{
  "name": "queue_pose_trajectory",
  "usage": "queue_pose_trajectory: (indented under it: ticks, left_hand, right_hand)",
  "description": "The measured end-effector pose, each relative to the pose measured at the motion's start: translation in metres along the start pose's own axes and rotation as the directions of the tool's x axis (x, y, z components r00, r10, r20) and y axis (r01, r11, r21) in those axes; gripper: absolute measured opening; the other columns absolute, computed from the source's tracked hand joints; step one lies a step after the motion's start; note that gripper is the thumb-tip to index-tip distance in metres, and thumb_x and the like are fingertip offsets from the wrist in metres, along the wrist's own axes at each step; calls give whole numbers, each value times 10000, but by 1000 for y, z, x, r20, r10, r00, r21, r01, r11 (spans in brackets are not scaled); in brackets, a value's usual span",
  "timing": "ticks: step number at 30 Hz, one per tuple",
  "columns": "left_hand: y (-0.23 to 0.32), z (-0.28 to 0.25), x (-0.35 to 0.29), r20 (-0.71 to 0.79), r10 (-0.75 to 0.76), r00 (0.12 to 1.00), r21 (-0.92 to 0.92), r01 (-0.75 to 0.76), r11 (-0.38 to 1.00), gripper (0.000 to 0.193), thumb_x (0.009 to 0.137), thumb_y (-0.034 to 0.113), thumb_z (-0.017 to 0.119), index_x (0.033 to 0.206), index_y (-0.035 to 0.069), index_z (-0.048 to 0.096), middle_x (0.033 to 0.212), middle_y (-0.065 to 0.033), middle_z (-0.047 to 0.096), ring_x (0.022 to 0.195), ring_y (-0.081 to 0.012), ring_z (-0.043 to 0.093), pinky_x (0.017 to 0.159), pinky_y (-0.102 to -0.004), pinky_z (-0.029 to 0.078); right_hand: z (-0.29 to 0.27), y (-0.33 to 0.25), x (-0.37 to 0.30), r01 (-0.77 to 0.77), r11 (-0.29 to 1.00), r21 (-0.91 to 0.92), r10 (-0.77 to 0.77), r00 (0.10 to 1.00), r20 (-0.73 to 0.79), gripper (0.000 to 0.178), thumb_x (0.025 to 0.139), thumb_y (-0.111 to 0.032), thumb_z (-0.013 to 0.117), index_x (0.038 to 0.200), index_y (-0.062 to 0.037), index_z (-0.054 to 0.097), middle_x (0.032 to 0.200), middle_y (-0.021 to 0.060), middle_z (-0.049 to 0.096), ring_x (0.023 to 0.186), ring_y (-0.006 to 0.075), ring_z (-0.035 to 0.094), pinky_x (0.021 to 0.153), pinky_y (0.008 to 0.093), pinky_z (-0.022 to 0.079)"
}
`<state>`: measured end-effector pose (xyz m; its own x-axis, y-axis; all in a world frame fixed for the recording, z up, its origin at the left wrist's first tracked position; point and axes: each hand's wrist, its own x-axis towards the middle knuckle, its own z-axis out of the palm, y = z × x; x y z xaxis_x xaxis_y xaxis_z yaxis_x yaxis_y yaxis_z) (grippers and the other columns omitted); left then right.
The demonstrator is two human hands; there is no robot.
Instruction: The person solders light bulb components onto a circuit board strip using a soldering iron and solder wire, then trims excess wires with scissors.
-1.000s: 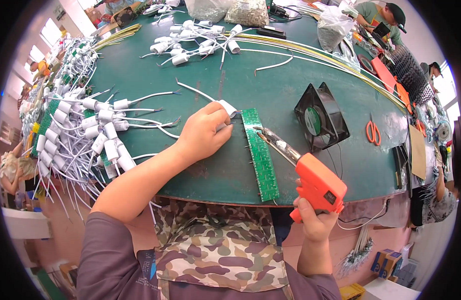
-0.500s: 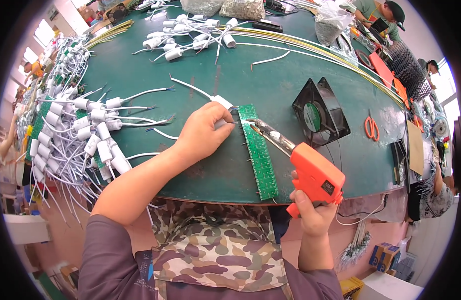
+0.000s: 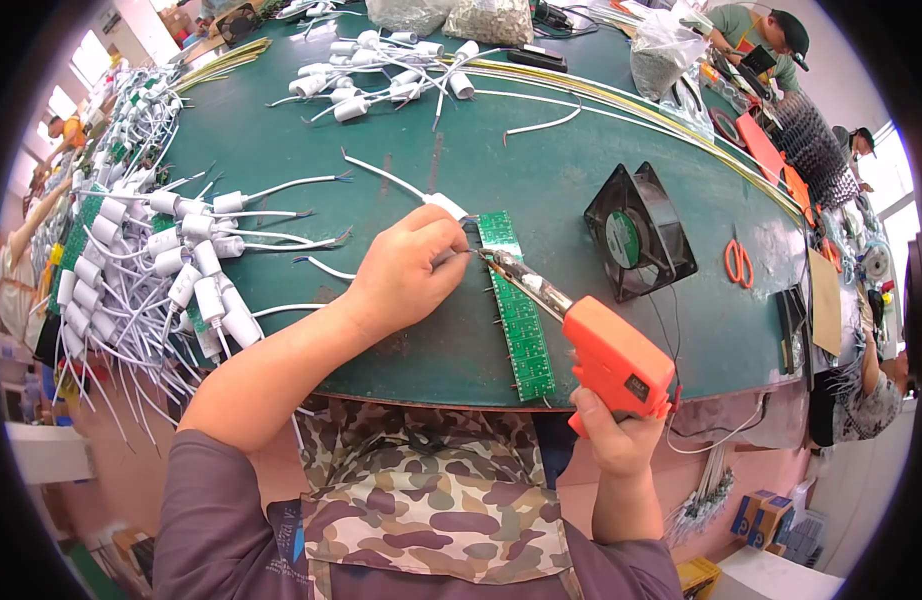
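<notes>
My left hand (image 3: 409, 262) is closed in a pinch at the left edge of a long green circuit board (image 3: 521, 330). A thin wire (image 3: 476, 252) shows at its fingertips; most of what it grips is hidden by the fingers. Just beyond the knuckles lies a white cylindrical socket (image 3: 445, 205) with a white cable, its leads at the board's top end. My right hand (image 3: 621, 432) is wrapped round the handle of an orange soldering gun (image 3: 617, 352). The gun's metal tip points left and meets the board's left edge near those fingertips.
Left of me is a heap of white sockets with cables (image 3: 196, 240); another pile (image 3: 381, 75) lies at the back. A black fan (image 3: 641, 230) stands right of the board, with orange scissors (image 3: 738, 262) farther right. Other people work around the green table (image 3: 381, 120).
The soldering gun and my right hand have shifted slightly left, and the tip has dropped from the board's face to its left edge by my fingertips. My left hand stays nearly in place.
</notes>
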<state>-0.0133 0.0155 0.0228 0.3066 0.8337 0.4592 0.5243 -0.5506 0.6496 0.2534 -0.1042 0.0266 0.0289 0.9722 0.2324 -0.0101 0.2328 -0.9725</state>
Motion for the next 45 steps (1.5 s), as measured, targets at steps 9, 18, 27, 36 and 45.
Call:
queue_pose_trajectory:
  ticks: [9, 18, 27, 36, 45]
  left_hand:
    - [2, 2, 1, -2, -2, 1000, 4, 2, 1000, 99, 792, -19, 669, 873, 1, 615, 932, -112, 628, 827, -263, 629, 729, -335, 508]
    - [0, 3, 0, -58, 36, 998, -31, -37, 999, 120, 799, -35, 676, 884, -2, 598, 946, -116, 625, 809, -245, 624, 698, -323, 507]
    - [-5, 1, -2, -72, 50, 996, -6, -51, 999, 159, 798, -29, 677, 885, 9, 550, 949, -110, 622, 776, -229, 612, 653, -310, 503]
    - [-12, 1, 0, -70, -9, 998, 115, 17, 993, 155, 789, 16, 659, 875, 21, 531, 885, -121, 593, 764, -289, 606, 677, -369, 503]
    - [-9, 2, -2, -28, -93, 995, 54, 95, 994, 125, 787, 35, 670, 820, 12, 552, 835, -117, 584, 726, -281, 591, 663, -356, 481]
  right_hand:
    - [-1, -2, -1, -47, 999, 23, 46, 999, 24, 331, 795, 49, 723, 1117, 57, 645, 940, 63, 696, 803, 95, 621, 745, 241, 495]
    - [-1, 1, 1, -32, 999, -15, 32, 999, -5, 319, 814, 41, 711, 1124, 59, 637, 955, 64, 694, 828, 102, 628, 772, 250, 498]
    - [-8, -1, -1, 16, 1000, -26, -16, 999, 29, 365, 830, 34, 702, 1182, 63, 608, 1027, 112, 703, 804, 110, 639, 723, 251, 513]
    - [12, 4, -9, -51, 968, 244, 72, 994, -77, 387, 910, -52, 631, 1273, 41, 536, 1169, 192, 656, 748, 152, 640, 687, 293, 543]
    - [14, 1, -4, -52, 977, 205, 66, 996, -66, 380, 912, -43, 610, 1275, 40, 529, 1165, 196, 648, 759, 143, 634, 689, 288, 541]
